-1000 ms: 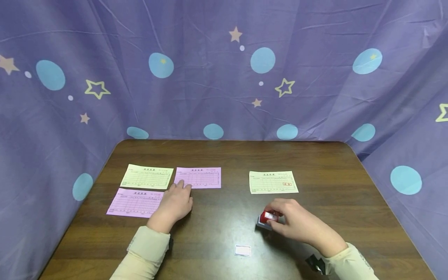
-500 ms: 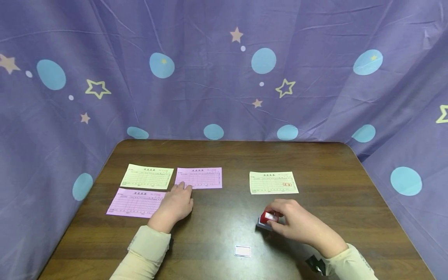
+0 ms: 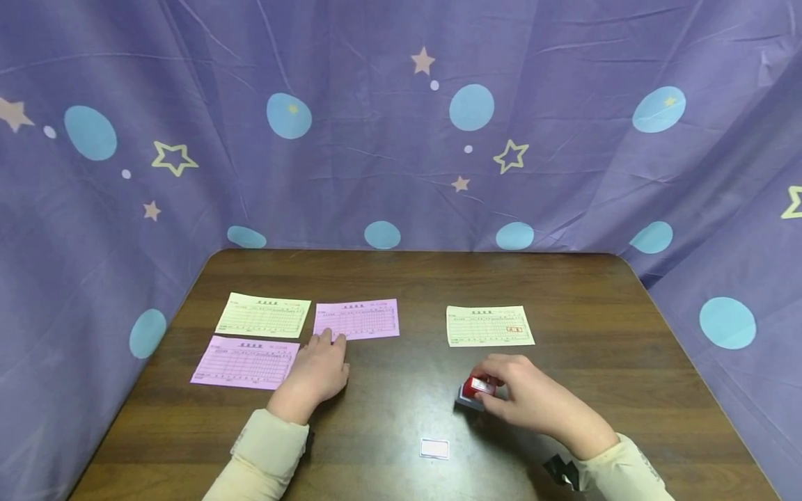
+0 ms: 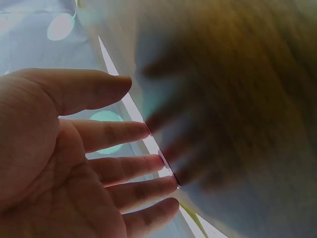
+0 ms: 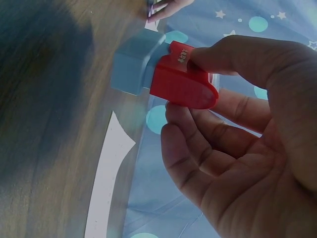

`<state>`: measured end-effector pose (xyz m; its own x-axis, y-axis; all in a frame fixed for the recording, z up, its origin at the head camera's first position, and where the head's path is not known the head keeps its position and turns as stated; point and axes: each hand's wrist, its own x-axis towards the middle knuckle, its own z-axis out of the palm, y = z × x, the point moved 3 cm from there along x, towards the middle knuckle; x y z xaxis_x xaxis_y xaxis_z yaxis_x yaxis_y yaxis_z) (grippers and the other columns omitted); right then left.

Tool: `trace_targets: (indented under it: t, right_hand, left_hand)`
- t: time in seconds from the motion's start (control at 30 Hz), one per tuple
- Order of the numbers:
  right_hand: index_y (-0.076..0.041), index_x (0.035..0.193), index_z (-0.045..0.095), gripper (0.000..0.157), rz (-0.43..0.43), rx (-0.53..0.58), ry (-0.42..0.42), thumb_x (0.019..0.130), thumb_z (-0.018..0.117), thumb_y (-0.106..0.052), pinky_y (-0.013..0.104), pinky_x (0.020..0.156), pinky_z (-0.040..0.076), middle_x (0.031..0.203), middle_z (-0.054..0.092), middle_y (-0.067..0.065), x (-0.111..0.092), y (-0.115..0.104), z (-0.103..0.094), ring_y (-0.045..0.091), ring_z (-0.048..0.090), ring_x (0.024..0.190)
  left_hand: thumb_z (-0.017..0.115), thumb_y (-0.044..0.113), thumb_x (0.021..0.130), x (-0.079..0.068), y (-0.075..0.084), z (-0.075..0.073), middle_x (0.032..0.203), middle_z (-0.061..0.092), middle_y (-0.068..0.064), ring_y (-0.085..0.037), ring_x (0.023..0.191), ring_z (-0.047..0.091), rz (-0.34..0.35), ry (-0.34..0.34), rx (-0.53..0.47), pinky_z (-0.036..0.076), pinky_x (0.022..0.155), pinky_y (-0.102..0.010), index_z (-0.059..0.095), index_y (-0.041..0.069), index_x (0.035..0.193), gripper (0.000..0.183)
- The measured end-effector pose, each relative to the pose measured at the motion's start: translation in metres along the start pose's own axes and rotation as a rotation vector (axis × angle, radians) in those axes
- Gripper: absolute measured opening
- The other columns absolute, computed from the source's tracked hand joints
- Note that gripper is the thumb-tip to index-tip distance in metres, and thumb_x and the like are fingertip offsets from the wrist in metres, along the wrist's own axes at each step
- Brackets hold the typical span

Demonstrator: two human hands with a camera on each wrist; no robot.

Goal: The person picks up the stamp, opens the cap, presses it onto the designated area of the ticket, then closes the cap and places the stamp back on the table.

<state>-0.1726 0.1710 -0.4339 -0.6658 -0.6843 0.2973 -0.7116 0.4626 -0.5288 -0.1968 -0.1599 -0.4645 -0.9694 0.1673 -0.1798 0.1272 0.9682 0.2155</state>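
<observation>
My left hand (image 3: 317, 370) lies with its straight fingertips on the lower left edge of a pink printed slip (image 3: 366, 320). In the left wrist view, the fingers (image 4: 130, 168) reach that slip's edge, the thumb apart. A second pink slip (image 3: 241, 363) lies by the left wrist, and a pale green slip (image 3: 263, 316) is behind it. My right hand (image 3: 532, 393) holds a self-inking stamp by its red top (image 5: 183, 82), between thumb and fingers. The stamp's grey-blue base (image 5: 131, 62) points down toward the table. Beyond this hand lies another green slip (image 3: 479, 327) bearing a red boxed mark.
A small white rectangular piece with a blue border (image 3: 435, 449) lies on the brown wooden table (image 3: 370, 410) near the front, between the forearms. A purple curtain (image 3: 376, 167) with stars and blue dots hangs along the table's back and sides.
The pink slip under my left fingertips has turned slightly and shifted a little right, the hand moving with it. My right hand and the stamp have edged slightly left.
</observation>
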Motion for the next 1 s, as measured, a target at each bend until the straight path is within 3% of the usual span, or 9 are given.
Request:
trace_targets:
  t: [0.33,0.73,1.0]
  right_hand:
    - [-0.013,0.097,0.070,0.017,0.016,0.011,-0.018,0.083,0.077,-0.004,0.027,0.064,0.052,0.086,0.062,-0.013,0.001,-0.001,0.000,0.005,0.057,0.073]
    - [-0.012,0.097,0.070,0.018,0.003,0.010,-0.008,0.083,0.077,-0.004,0.025,0.064,0.051,0.087,0.062,-0.013,0.002,0.000,0.001,0.005,0.057,0.073]
    - [-0.013,0.097,0.070,0.018,0.001,0.005,-0.007,0.083,0.077,-0.003,0.025,0.064,0.051,0.087,0.062,-0.014,0.002,-0.001,0.000,0.006,0.057,0.073]
  left_hand:
    - [0.067,0.016,0.094,-0.009,0.008,0.003,0.142,0.043,-0.039,-0.057,0.131,0.040,0.005,-0.006,0.020,0.038,0.103,-0.067,0.053,-0.012,0.137,0.053]
    - [0.067,0.015,0.094,-0.021,0.029,0.007,0.140,0.045,-0.040,-0.057,0.131,0.042,0.026,-0.010,0.003,0.039,0.102,-0.065,0.055,-0.014,0.134,0.051]
    - [0.070,0.017,0.093,-0.028,0.036,0.010,0.140,0.044,-0.040,-0.057,0.130,0.042,0.035,0.020,0.003,0.040,0.102,-0.064,0.054,-0.013,0.135,0.054]
